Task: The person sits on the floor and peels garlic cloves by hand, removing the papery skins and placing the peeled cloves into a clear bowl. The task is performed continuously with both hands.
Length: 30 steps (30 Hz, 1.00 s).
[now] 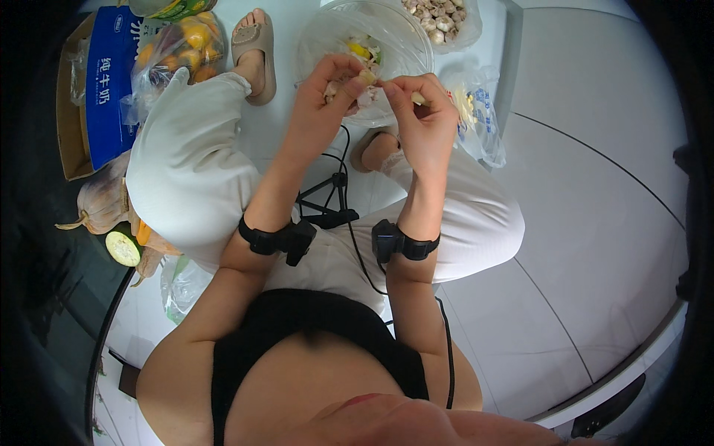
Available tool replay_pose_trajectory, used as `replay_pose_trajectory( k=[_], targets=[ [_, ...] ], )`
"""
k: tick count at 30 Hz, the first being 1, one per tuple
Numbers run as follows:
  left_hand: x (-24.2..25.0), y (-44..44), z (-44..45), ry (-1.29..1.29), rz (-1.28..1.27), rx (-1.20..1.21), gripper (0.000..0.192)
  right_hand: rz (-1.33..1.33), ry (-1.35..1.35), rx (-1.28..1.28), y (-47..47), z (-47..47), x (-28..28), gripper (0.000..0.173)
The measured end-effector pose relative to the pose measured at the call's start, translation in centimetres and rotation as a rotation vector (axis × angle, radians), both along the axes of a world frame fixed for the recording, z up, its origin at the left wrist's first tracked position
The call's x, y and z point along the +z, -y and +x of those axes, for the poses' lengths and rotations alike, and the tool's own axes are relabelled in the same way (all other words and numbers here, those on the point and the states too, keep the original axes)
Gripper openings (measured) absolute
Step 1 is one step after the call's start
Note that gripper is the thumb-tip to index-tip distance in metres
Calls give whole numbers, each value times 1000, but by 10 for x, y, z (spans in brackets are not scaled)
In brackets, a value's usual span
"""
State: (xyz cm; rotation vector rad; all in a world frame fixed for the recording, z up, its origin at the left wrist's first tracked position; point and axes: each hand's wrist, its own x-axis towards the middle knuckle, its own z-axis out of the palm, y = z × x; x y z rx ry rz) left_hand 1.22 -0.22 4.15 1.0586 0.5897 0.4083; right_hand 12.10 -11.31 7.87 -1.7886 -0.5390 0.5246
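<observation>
Between the thumb and fingers of my left hand (pixel 321 106) is a pale garlic clove (pixel 366 77). More garlic with papery skin (pixel 331 91) shows by that palm. The thumb and index fingertip of my right hand (pixel 428 114) pinch together right beside the clove; whether a shred of skin is between them is too small to tell. A second, peeled clove (pixel 419 99) sits in the curled fingers of the right hand. Both hands are above a round clear bin (pixel 422 34) lined with a plastic bag, which holds garlic skins (pixel 368 99) and a yellow scrap (pixel 358 51).
Whole garlic bulbs (pixel 438 21) fill a bag beyond the bin. A clear bag with pale pieces (pixel 478 114) lies at right. At left are a blue carton (pixel 109 89), bagged orange fruit (pixel 192 47), a pumpkin (pixel 103 203) and a cut green vegetable (pixel 122 248). A black tripod (pixel 329 214) with cables stands between my legs.
</observation>
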Motion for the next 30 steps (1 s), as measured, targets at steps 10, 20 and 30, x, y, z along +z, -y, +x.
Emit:
replay_pose_trajectory(
  k=[10,20,30],
  targets=[
    [-1,11,2,-91,35,96,19,-19,203,-19,-5,-6,-8,8],
    [-7,5,1,113,-420,125,21,-26,147,19,-8,-7,-8,14],
    [-8,6,2,128,-507,28,22,-50,285,7,-11,-13,-5,8]
  ],
)
